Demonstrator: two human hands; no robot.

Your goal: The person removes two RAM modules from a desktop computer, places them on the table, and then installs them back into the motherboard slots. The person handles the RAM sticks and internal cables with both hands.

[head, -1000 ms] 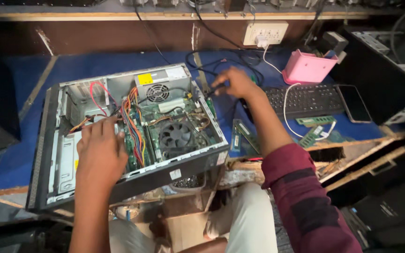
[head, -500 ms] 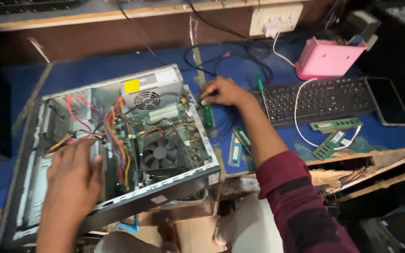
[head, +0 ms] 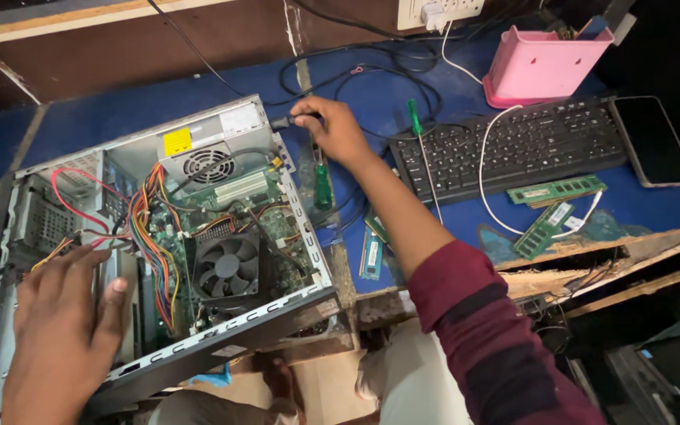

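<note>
An open desktop computer case (head: 222, 346) lies on its side on the blue table, showing a fan (head: 227, 266), coloured wire bundles (head: 151, 236) and a power supply (head: 206, 149). My left hand (head: 60, 330) rests flat on the case's left part, over the drive bay. My right hand (head: 332, 130) reaches past the case's back right corner and grips a black cable plug (head: 289, 120) there. A green-handled screwdriver (head: 322, 185) lies just below that hand.
A black keyboard (head: 513, 145) sits to the right with a second green screwdriver (head: 419, 138) on it. Green memory sticks (head: 556, 190) lie in front of it, others (head: 371, 248) near my forearm. A pink box (head: 545, 67), a dark phone (head: 655, 142) and black cables (head: 387, 71) lie behind.
The view has shifted closer and left. My right hand moved from the table by the case to the black plug at the case's back corner. My left hand slid lower on the case.
</note>
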